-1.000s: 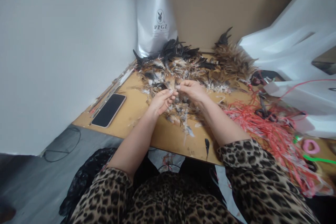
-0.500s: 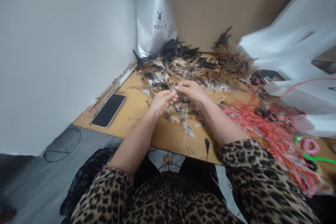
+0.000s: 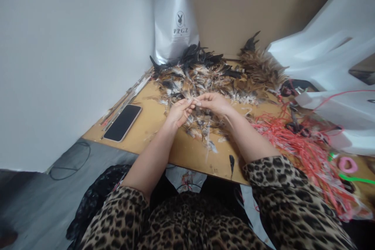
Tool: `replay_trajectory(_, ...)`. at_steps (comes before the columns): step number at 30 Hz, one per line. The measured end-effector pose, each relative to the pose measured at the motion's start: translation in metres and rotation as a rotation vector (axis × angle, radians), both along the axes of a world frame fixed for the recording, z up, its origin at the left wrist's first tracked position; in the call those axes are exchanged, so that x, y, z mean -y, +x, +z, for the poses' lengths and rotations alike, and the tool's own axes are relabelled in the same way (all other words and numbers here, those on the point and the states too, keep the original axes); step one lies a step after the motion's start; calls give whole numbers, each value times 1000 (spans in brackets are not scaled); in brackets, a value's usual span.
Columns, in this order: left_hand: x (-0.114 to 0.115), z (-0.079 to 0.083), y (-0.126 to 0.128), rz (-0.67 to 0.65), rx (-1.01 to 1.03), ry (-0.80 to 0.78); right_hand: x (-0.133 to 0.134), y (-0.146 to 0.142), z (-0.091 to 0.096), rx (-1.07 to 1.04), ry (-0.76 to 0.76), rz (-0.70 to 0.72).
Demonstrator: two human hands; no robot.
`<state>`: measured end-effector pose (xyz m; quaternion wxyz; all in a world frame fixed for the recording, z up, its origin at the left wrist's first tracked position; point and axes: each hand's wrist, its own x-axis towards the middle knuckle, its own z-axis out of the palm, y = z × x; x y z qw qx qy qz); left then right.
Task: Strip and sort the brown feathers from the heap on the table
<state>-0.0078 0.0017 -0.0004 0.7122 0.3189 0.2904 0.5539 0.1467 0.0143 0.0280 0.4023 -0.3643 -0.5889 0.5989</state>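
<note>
Over the front of a feather pile [image 3: 205, 74], my left hand [image 3: 179, 113] and my right hand [image 3: 215, 104] meet fingertip to fingertip. My left thumb and fingers pinch the base of a small pale-brown feather [image 3: 189, 94], whose tip points away from me. Closed in a pinch, my right hand grips the same feather at its base, though the fingers partly hide it. Brown, white and black feathers lie behind and below both hands. A single black feather [image 3: 231, 163] rests near the table's front edge.
On the wooden table [image 3: 152, 133], a phone [image 3: 122, 122] lies at the left by the white wall. A white printed bag [image 3: 177, 23] stands behind the pile. Tangled pink-red strips [image 3: 304, 152], a pink ring [image 3: 347, 164] and white plastic bags [image 3: 345, 121] crowd the right side.
My hands stay together in nearly the same place. My right fingertips have shifted slightly down and closer to the left ones, and the held feather shows more clearly.
</note>
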Motion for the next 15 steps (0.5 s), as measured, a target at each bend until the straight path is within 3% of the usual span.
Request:
replay_trajectory(5,-2,0,-2,99,-24,-35,-7,15,3,200,140,-146)
replay_trajectory(9,-1,-1,-1,152,-187,10,-5,28,16,467,327,-64)
replay_trajectory(15,7,2,7,98,-429,94,5,29,34,742,500,6)
